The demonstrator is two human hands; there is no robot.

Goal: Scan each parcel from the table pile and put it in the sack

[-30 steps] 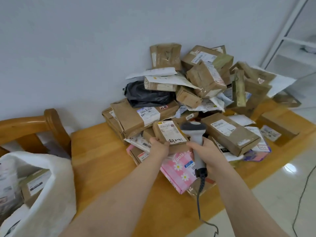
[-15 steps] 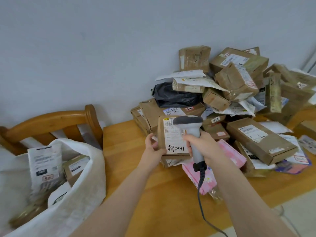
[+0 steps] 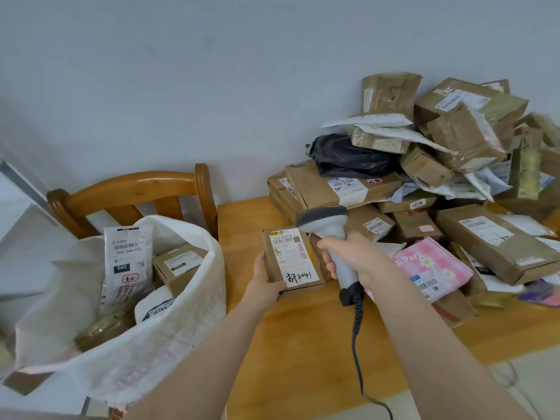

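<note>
**A:** One small brown parcel (image 3: 274, 262) is in the person's left hand (image 3: 265, 284). It is held over the table (image 3: 303, 344), between the white sack (image 3: 181, 313) and the pile (image 3: 424, 183).

**B:** How is it gripped?

**A:** The thumb lies along the near left edge and the fingers curl underneath, so the label (image 3: 292, 257) stays uncovered. The right hand (image 3: 360, 256) is wrapped round the handle of the scanner (image 3: 328, 221), whose head hangs just beside the parcel's far right corner. Whether a finger is pressing the trigger cannot be told.

**B:** What does a clean scan ask for?

**A:** Probably a steady box, with its label face tilted toward the scanner's window. The beam should go on the barcodes at the far end, not on the handwritten number near the wrist, and the thumb should stay off the label. The sack's open mouth is to the left, so a short swing that way should drop the parcel in.

**B:** And how does the parcel lie?

**A:** Its long axis runs away from the person, with the far end leaning slightly left. The label faces up and its print reads upright to the holder.
</note>
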